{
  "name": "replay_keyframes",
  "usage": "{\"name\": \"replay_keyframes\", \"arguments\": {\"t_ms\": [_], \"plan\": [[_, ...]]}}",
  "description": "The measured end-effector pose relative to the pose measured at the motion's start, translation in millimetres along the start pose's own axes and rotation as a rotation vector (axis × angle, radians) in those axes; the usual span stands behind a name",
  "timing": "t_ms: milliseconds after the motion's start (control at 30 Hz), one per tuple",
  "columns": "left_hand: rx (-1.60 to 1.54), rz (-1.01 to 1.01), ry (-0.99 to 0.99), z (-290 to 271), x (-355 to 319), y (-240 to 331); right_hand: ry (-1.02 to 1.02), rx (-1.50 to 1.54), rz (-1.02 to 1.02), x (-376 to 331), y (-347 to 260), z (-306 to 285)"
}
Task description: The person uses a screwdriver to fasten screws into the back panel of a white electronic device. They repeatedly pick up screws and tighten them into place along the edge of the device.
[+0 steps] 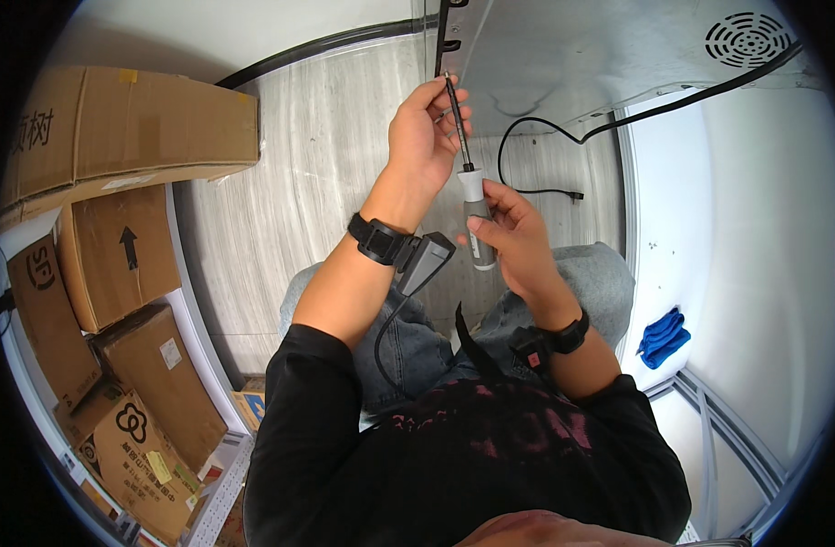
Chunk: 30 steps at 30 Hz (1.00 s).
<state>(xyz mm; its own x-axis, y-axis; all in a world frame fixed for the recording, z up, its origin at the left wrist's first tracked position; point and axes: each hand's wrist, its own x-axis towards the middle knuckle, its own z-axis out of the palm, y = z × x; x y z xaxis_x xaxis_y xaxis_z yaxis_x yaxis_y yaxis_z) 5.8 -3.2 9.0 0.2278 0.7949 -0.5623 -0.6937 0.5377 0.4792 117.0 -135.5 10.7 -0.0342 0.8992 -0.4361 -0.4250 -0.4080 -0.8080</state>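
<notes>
A screwdriver (pixel 474 190) with a grey and white handle and a long dark shaft points away from me, toward the lower edge of a grey metal cabinet. My right hand (pixel 513 232) is closed round its handle, thumb on top. The fingers of my left hand (pixel 425 132) curl about the front of the shaft, thumb close to the tip. Whether a screw sits at the tip is too small to tell. Just beyond the tip, a dark slotted strip (pixel 449 36) runs along the cabinet's edge.
The grey metal cabinet (pixel 563 64) stands ahead, with a round vent. A black power cord (pixel 572 137) hangs from it onto the grey wood-look floor (pixel 308 146). Cardboard boxes (pixel 162 128) are stacked on the left. A blue cloth (pixel 664 337) lies on the right.
</notes>
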Motion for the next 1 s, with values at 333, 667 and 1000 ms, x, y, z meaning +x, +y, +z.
{"name": "replay_keyframes", "arguments": {"t_ms": [333,667,1000], "plan": [[0.055,0.022,0.003,0.5,-2.4,0.9,0.038,-0.142,0.07,-0.1,-12.8,7.9],[0.169,0.085,0.034,3.3,-4.1,-0.6,0.032,0.064,0.134,3.2,2.0,1.2],[0.059,0.017,-0.002,2.3,-3.3,0.4,-0.029,-0.032,0.146,4.0,-8.2,5.0]]}}
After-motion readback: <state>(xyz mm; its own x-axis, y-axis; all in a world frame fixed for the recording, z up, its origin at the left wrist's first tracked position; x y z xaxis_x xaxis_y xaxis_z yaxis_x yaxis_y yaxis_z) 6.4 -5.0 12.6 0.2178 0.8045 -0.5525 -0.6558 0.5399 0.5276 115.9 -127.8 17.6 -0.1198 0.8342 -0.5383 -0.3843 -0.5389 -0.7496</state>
